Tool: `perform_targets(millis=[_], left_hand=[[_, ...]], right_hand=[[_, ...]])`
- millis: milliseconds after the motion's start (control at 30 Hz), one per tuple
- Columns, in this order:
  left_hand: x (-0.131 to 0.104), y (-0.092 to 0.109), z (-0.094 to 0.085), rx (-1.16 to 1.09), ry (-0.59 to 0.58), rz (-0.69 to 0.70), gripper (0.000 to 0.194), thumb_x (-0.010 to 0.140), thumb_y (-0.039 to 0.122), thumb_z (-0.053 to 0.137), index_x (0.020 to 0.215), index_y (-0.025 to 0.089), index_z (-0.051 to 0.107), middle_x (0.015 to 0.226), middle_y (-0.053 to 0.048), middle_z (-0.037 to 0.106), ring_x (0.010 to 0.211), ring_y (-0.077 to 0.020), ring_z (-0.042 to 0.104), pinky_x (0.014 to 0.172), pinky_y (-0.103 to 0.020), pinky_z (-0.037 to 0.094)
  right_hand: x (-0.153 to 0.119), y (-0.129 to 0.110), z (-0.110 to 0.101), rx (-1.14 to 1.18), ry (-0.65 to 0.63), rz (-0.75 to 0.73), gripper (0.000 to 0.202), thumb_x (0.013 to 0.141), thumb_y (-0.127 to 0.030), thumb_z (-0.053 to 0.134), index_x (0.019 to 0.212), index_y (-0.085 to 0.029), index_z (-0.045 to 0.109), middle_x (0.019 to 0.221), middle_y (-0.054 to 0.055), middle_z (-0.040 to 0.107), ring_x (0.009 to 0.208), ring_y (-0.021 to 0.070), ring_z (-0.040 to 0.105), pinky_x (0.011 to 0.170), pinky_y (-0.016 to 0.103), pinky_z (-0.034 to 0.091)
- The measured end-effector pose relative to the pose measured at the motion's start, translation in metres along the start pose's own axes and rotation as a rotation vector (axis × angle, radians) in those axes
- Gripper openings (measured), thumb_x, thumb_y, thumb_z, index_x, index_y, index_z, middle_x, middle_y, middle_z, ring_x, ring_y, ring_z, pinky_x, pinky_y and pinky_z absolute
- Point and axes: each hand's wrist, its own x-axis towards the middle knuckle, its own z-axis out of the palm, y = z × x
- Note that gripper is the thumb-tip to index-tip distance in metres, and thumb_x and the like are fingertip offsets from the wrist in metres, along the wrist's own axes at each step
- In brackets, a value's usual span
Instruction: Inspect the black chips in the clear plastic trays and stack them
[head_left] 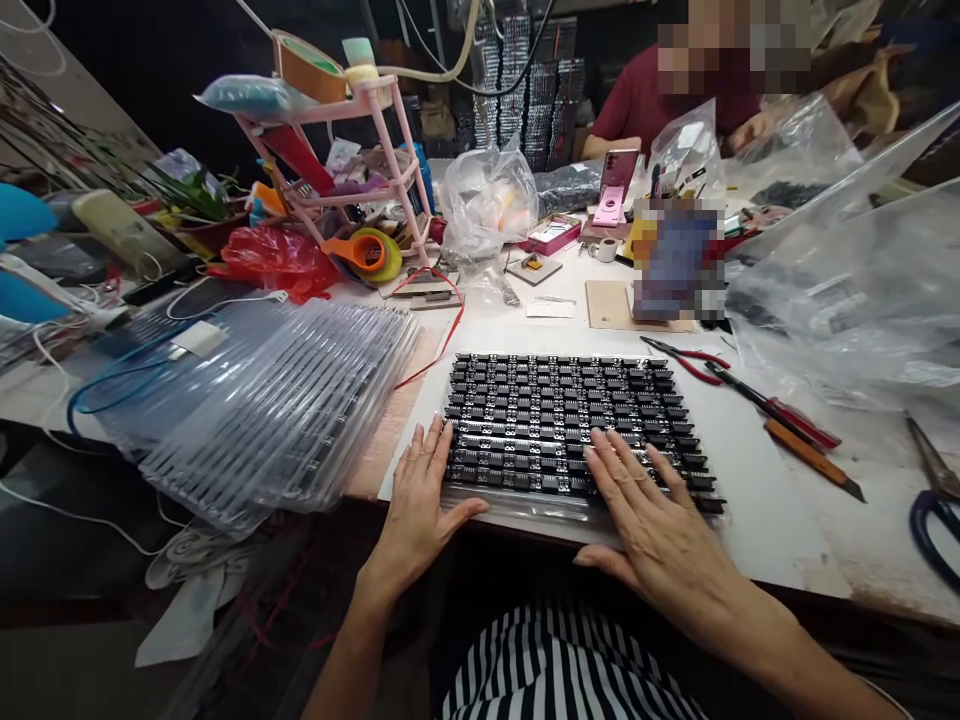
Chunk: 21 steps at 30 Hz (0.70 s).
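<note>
Rows of small black circuit modules [555, 410] lie side by side in front of me, with a strip of clear plastic tray [525, 503] showing along their near edge. My left hand [424, 490] rests at their left edge, fingers stretched out and thumb apart. Over the near right rows lies my right hand [645, 510], its fingers spread flat on the modules. Neither hand grips anything. To the left, a stack of clear plastic trays [300, 390] leans in a fanned pile.
Pliers [686, 358], a red-handled tool [780, 405], an orange cutter knife [810, 457] and scissors [934, 490] lie on the right. A pink rack [375, 150] and plastic bags [491, 195] stand at the back. Across the table sits a person in a dark red shirt [637, 100].
</note>
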Motion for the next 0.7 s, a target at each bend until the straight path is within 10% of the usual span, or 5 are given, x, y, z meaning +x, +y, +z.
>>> perform_targets(millis=[400, 600, 700], left_hand=[[0.000, -0.004, 0.002, -0.019, 0.041, 0.027, 0.091, 0.083, 0.058, 0.052, 0.151, 0.025, 0.001, 0.156, -0.016, 0.016, 0.144, -0.0329, 0.013, 0.109, -0.057, 0.026], [0.002, -0.014, 0.001, -0.083, 0.061, 0.056, 0.092, 0.084, 0.056, 0.053, 0.151, 0.024, -0.001, 0.155, -0.017, 0.019, 0.143, -0.0327, 0.015, 0.110, -0.056, 0.026], [0.004, -0.013, 0.002, -0.081, 0.033, 0.079, 0.090, 0.085, 0.056, 0.053, 0.151, 0.025, 0.001, 0.155, -0.017, 0.021, 0.143, -0.0332, 0.015, 0.110, -0.057, 0.027]], right_hand=[[0.024, -0.037, -0.004, 0.062, 0.007, -0.122, 0.072, 0.093, -0.059, 0.030, 0.142, -0.006, 0.036, 0.150, 0.014, 0.032, 0.139, 0.0289, 0.024, 0.110, 0.049, 0.017], [-0.007, 0.060, -0.008, 0.009, 0.141, 0.385, 0.046, 0.098, -0.038, 0.035, 0.131, -0.011, 0.050, 0.130, 0.015, 0.056, 0.115, 0.0267, 0.052, 0.093, 0.045, 0.037], [-0.038, 0.121, -0.001, -0.123, -0.064, 0.738, 0.040, 0.095, -0.033, 0.036, 0.111, -0.011, 0.064, 0.113, 0.016, 0.064, 0.101, 0.0313, 0.056, 0.079, 0.045, 0.042]])
